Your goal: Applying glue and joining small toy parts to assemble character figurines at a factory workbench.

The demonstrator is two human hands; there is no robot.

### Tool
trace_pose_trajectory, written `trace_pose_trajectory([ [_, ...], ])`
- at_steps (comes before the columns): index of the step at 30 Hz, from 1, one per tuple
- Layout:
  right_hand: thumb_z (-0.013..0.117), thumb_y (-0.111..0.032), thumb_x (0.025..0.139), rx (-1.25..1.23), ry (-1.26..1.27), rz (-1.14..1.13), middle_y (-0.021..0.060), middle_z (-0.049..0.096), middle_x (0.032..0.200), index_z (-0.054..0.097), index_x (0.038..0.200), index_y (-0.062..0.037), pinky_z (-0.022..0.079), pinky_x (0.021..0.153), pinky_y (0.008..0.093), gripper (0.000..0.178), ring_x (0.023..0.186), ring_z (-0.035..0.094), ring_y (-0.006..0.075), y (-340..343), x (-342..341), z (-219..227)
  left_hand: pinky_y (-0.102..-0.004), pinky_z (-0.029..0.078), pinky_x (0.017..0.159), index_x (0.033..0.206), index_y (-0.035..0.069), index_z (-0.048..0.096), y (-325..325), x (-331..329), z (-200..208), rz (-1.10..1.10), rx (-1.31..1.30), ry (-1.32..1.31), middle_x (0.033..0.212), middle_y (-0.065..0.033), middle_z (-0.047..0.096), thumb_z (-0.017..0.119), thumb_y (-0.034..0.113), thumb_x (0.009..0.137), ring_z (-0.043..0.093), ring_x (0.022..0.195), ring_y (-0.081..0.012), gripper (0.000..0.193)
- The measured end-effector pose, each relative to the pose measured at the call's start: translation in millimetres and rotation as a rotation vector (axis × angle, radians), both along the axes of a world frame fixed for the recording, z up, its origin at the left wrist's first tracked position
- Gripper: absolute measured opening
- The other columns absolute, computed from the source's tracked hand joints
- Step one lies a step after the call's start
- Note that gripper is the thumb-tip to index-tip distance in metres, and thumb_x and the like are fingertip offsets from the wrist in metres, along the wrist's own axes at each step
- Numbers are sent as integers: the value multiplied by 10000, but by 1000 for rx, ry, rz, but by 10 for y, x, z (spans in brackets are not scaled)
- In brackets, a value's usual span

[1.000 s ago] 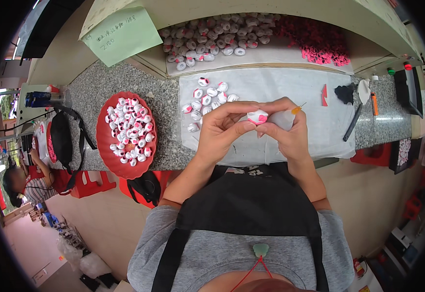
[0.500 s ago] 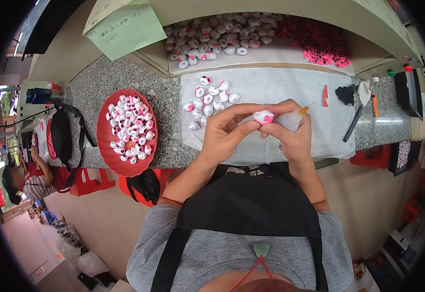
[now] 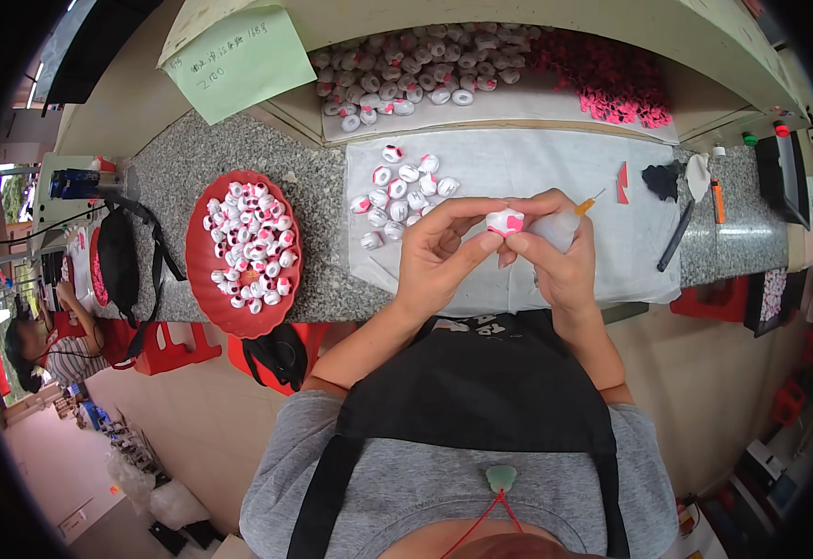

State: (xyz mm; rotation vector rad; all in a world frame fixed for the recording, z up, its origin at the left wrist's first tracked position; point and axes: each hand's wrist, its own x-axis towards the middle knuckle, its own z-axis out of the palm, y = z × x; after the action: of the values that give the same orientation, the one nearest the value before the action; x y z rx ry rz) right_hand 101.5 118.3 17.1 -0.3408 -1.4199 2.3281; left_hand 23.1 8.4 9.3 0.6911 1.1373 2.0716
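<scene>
Above the near part of a white paper sheet [image 3: 555, 168], my left hand [image 3: 436, 261] pinches a small white piece with pink patches [image 3: 505, 223], round like a little figure's head. My right hand [image 3: 567, 270] is closed around a translucent squeeze bottle [image 3: 553, 227] with an orange needle tip that points away to the upper right. The thumb and fingers of that same hand also touch the small piece. Several similar white and pink pieces [image 3: 416, 200] lie on the sheet just beyond my left hand.
A red scalloped tray [image 3: 199, 289] full of such pieces stands left. A shelf behind holds a white heap [image 3: 416, 70] and a pink heap [image 3: 621, 88]. Right are a black tool [image 3: 675, 238], an orange-handled tool [image 3: 717, 203] and a dark lump [image 3: 660, 182]. Another person [image 3: 71, 345] sits far left.
The small piece has turned slightly between my fingers, and its pink patch now faces differently. Both hands stay in nearly the same place, the bottle still in the right one.
</scene>
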Motion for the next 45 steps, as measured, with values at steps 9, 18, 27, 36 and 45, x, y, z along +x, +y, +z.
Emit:
trace_pose_trajectory([
  [9, 548, 13, 691, 18, 13, -41, 75, 541, 689, 505, 908, 30, 421, 516, 208, 221, 561, 515, 116, 31, 91, -313, -275, 421, 702, 879, -14, 501, 80, -18, -165, -33, -100, 112, 920, -123, 531, 525, 34, 745, 514, 816, -168, 144],
  [18, 528, -23, 694, 244, -285, -246, 61, 521, 716, 403, 1079, 29, 353, 472, 184, 408, 515, 427, 67, 459, 260, -436, -314, 341, 737, 847, 107, 579, 406, -626, -526, 109, -598, 1249, 789, -62, 502, 611, 108, 639, 446, 809, -215, 210],
  [27, 385, 8, 656, 226, -124, -234, 132, 376, 972, 269, 979, -18, 351, 350, 194, 344, 530, 415, 99, 357, 282, -351, -348, 339, 682, 806, 75, 549, 801, -1223, -636, 518, -790, 1599, 749, -58, 516, 634, 146, 592, 466, 760, -235, 241],
  [36, 450, -2, 707, 359, 6, -316, 128, 403, 1006, 429, 1030, 42, 479, 531, 288, 326, 747, 517, 213, 309, 269, 11, -264, 450, 670, 874, 17, 502, 383, -692, -115, 111, -173, 195, 864, -82, 557, 561, -20, 683, 556, 760, -156, 203],
  [45, 662, -17, 576, 249, 321, -531, 95, 442, 831, 424, 819, -39, 406, 588, 230, 341, 684, 467, 149, 189, 192, 223, -302, 434, 772, 922, 0, 506, 79, -261, -95, 18, 118, -182, 951, -106, 511, 531, -14, 723, 505, 874, -165, 202],
])
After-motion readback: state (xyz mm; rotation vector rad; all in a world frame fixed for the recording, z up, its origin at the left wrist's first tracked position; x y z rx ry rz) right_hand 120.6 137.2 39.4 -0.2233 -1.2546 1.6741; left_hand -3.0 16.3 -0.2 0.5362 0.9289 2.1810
